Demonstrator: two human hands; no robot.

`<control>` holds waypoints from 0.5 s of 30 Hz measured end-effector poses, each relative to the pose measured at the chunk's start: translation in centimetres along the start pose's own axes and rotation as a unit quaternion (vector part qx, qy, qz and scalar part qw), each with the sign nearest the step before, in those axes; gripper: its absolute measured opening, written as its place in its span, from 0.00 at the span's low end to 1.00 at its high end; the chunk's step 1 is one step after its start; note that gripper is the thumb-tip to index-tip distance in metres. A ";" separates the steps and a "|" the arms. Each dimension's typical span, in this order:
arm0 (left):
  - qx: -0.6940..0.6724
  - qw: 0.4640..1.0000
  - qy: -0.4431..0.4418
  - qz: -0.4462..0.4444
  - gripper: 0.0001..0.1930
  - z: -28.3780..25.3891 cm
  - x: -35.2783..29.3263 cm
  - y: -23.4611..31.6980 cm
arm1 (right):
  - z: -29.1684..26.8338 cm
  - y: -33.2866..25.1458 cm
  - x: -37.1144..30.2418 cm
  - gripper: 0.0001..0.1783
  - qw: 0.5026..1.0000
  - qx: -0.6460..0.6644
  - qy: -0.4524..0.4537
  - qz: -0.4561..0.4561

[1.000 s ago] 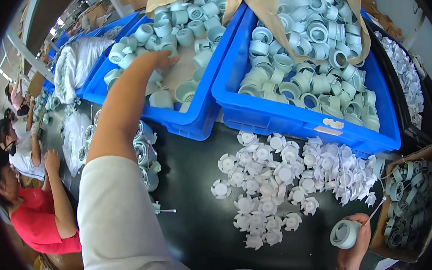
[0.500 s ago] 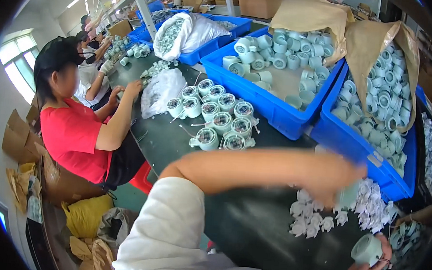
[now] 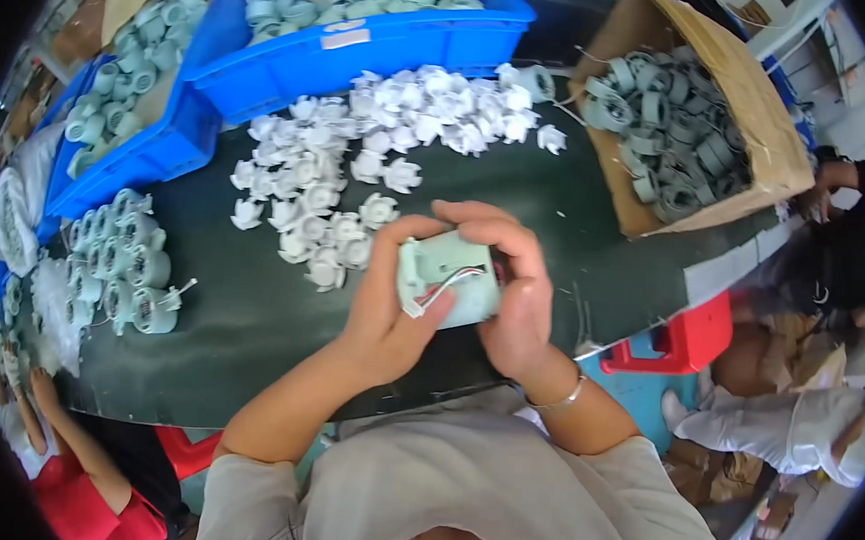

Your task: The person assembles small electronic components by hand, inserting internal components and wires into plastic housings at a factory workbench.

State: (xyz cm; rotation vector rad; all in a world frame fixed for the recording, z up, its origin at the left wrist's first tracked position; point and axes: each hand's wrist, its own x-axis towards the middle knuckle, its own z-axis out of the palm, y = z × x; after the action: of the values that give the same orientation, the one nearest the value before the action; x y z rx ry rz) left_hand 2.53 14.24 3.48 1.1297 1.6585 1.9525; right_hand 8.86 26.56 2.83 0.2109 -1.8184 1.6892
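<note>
Both my hands are closed around one pale green plastic housing (image 3: 462, 304), held above the dark table in front of my chest. My left hand (image 3: 388, 302) grips its left side, with the thumb near the wires. My right hand (image 3: 523, 301) wraps its right side, fingers over the top. Thin red, black and white wires lie across the housing and end in a small white connector (image 3: 414, 310). Just beyond my left hand lie many loose white impellers (image 3: 329, 198), small wheels with petal-like blades.
Blue bins (image 3: 367, 57) of pale green housings stand at the back. A cardboard box (image 3: 752, 142) of grey-green rings is at the far right. Wired housings (image 3: 120, 260) stand in rows at left. Co-workers sit lower left and right; a red stool (image 3: 684, 333) stands beyond the table edge.
My view has swung to the right. My left arm, stretched across the table before, is drawn back. Both hands now meet around the housing; earlier a housing was in my right hand alone.
</note>
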 end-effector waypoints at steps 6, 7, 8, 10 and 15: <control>0.072 0.995 0.011 0.067 0.25 1.4 -1.5 -0.2 | -0.1 -1.6 -1.1 0.26 0.999 -0.043 -0.028 -0.014; 0.073 0.995 0.015 0.065 0.25 1.4 -1.6 -0.3 | -0.1 -1.9 -1.1 0.26 0.998 -0.044 -0.039 -0.014; 0.104 0.986 0.021 0.127 0.26 1.4 -1.6 -0.5 | 0.1 -2.3 -1.2 0.26 0.999 -0.032 -0.030 0.008; 0.135 0.967 0.021 0.217 0.30 1.1 -1.7 -1.0 | 0.4 -2.8 -1.2 0.26 0.999 -0.027 -0.032 0.035; 0.187 0.955 0.046 0.224 0.33 1.0 -1.6 -1.0 | 1.8 -3.4 -1.3 0.24 0.988 0.015 0.038 0.151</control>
State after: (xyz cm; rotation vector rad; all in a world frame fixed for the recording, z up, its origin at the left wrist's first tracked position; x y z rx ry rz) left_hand 4.01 14.03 1.98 1.7075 2.0218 2.0188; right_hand 11.03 23.98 4.98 -0.1216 -1.8402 1.9022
